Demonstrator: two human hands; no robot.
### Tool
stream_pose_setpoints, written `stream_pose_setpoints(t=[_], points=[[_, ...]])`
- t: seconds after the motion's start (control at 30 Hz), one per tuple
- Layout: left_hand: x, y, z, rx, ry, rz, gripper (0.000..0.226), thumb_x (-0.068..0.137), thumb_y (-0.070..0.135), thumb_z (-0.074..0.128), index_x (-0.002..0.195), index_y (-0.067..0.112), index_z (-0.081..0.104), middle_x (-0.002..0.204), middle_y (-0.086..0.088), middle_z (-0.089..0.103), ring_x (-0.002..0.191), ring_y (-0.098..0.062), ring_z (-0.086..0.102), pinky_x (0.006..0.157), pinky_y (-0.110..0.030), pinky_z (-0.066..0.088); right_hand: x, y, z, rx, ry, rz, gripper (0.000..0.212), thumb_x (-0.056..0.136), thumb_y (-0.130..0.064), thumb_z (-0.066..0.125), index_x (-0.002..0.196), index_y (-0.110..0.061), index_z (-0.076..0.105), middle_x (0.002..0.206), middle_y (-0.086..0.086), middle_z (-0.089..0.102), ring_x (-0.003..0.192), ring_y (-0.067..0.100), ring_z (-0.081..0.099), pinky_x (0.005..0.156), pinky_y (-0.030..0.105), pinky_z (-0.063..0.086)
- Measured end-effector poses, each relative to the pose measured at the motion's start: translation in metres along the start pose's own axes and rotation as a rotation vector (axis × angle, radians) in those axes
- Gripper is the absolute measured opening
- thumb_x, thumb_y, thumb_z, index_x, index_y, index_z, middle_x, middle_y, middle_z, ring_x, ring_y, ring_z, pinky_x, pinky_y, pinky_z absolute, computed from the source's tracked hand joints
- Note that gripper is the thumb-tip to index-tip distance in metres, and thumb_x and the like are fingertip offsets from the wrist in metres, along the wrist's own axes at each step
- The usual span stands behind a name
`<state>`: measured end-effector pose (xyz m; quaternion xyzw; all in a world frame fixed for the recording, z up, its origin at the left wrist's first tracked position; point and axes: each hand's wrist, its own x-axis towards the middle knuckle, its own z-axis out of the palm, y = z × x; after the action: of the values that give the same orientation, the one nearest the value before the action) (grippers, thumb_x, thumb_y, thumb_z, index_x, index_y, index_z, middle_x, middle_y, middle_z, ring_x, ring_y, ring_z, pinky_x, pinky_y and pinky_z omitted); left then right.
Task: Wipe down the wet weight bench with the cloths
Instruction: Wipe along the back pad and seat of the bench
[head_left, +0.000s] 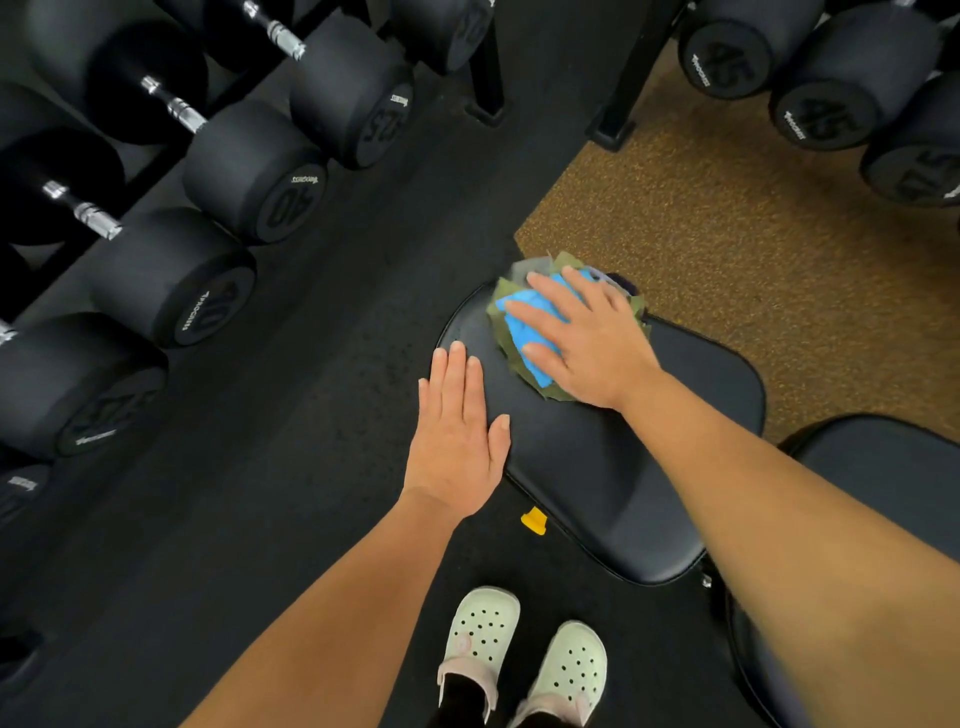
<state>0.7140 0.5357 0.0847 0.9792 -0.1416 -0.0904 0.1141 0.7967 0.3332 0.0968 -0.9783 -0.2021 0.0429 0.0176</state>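
Observation:
The black padded weight bench (587, 457) runs from the middle of the view toward the lower right. A bunch of cloths (524, 338), blue on top of olive green, lies on the far end of its seat pad. My right hand (587, 343) presses flat on the cloths with fingers spread. My left hand (457, 441) rests flat and open on the near left edge of the pad, holding nothing.
A rack of black dumbbells (208, 171) fills the left side, with more dumbbells (821, 88) at the top right. Black rack legs (618, 124) stand at top centre. The floor is black rubber, with a brown mat (727, 223) to the right. A yellow lever (534, 519) and my pale shoes (483, 639) sit below.

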Motion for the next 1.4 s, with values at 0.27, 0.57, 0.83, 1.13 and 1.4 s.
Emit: stream_pose_setpoints(t=[0.27, 0.57, 0.83, 1.13, 1.4], points=[[0.0, -0.001, 0.002, -0.07, 0.015, 0.011, 0.068, 0.099, 0.042, 0.014, 0.151, -0.002, 0.011, 0.161, -0.018, 0.0, 0.148, -0.03, -0.008, 0.119, -0.045, 0.003, 0.052, -0.064, -0.005, 0.11, -0.045, 0.494, 0.054, 0.099, -0.048, 0.024, 0.15, -0.03, 0.027, 0.159, 0.001, 0.021, 0.144, 0.037, 0.014, 0.116, 0.053, 0.009], [-0.003, -0.018, -0.004, -0.069, -0.018, 0.086, 0.072, 0.1, 0.05, 0.017, 0.151, 0.0, 0.008, 0.162, -0.014, 0.0, 0.149, -0.025, -0.007, 0.12, -0.04, 0.005, 0.025, -0.019, -0.001, 0.018, 0.113, 0.133, 0.057, 0.087, -0.063, 0.042, 0.13, -0.03, 0.059, 0.129, 0.006, 0.058, 0.102, 0.036, 0.051, 0.085, 0.046, 0.043], [-0.006, -0.02, -0.016, -0.385, 0.075, 0.048, 0.058, 0.099, 0.023, 0.036, 0.148, -0.004, 0.022, 0.159, -0.015, 0.015, 0.148, -0.019, 0.012, 0.117, -0.021, 0.015, 0.02, -0.066, -0.001, 0.079, -0.021, -0.01, 0.064, 0.093, -0.05, 0.022, 0.147, -0.02, 0.038, 0.156, 0.002, 0.032, 0.145, 0.036, 0.021, 0.115, 0.052, 0.018], [0.007, -0.029, -0.032, -0.654, 0.275, -0.082, 0.048, 0.098, 0.02, 0.036, 0.14, -0.003, 0.043, 0.139, -0.014, 0.04, 0.122, -0.008, 0.043, 0.108, -0.017, 0.034, 0.025, -0.103, -0.006, 0.13, -0.087, 0.199, 0.062, 0.098, -0.05, 0.027, 0.153, -0.021, 0.021, 0.162, 0.002, 0.011, 0.148, 0.035, -0.004, 0.119, 0.052, 0.001], [0.018, -0.009, -0.049, -0.434, 0.212, -0.144, 0.052, 0.096, 0.031, 0.031, 0.14, 0.009, 0.049, 0.15, -0.009, 0.039, 0.142, -0.025, 0.029, 0.115, -0.041, 0.028, -0.01, -0.118, -0.009, -0.007, -0.16, -0.112, 0.078, 0.091, -0.05, 0.041, 0.154, -0.016, 0.009, 0.162, 0.006, 0.01, 0.148, 0.031, -0.013, 0.12, 0.05, 0.002]])
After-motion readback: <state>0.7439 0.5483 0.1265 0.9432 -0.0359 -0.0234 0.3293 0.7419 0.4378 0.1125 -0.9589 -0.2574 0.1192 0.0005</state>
